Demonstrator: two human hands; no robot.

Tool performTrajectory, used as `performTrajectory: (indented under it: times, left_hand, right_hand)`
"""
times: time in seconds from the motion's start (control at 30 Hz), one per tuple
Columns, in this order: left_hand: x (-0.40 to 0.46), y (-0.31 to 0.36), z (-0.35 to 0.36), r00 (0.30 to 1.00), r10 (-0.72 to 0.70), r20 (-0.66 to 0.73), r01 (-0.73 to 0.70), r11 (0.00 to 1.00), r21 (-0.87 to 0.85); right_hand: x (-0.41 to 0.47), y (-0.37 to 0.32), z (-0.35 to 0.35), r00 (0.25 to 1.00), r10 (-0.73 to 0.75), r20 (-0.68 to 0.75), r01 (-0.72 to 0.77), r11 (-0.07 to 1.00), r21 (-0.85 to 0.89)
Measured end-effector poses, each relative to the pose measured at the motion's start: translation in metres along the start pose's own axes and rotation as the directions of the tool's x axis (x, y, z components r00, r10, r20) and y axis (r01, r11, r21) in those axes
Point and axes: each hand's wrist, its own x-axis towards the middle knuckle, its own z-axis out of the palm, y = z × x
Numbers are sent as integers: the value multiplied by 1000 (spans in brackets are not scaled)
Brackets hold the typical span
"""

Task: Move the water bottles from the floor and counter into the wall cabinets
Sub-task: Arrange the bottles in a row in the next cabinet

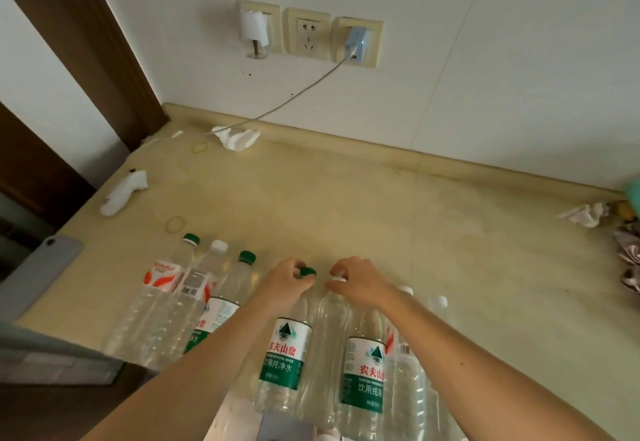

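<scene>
Fingers of the left hand [289,279] are curled round the cap of a green-capped bottle [285,347], and those of the right hand [356,279] round the neck of a white-capped bottle [325,354] just beside it. Both bottles stand on the counter [398,205], near its front edge, among other bottles [194,295]. The pick-up step appears to be under way; a lift toward the wall cabinets, which are not shown, would be called for next.

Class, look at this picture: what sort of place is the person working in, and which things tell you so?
Probably a home kitchen or pantry corner. A beige counter with a raised back edge meets a tiled wall that carries three wall sockets, and water bottles stand along the counter's front.
</scene>
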Motion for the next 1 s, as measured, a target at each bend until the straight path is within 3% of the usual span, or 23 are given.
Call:
performTrajectory:
  times: [0.23,0.5,0.7,0.8,1.0]
  left_hand:
    - [-3,6,-14,997,-7,-80,-7,984,-176]
    - [-12,51,-71,944,219,-248,-292,903,-316]
    - [-26,72,-94,851,441,-286,-493,857,-147]
    - [-32,70,-93,834,476,-281,-521,846,-115]
    - [-42,69,-90,824,522,-220,-549,832,-82]
  right_hand:
    - [4,-9,-11,996,73,-49,-62,976,207]
    - [-34,-51,-81,939,-86,-334,198,927,318]
    - [-56,-66,-77,810,-267,-522,325,945,21]
    - [-59,-65,-70,757,-282,-589,334,942,-21]
    - [-60,-62,-60,742,-283,-608,350,937,-9]
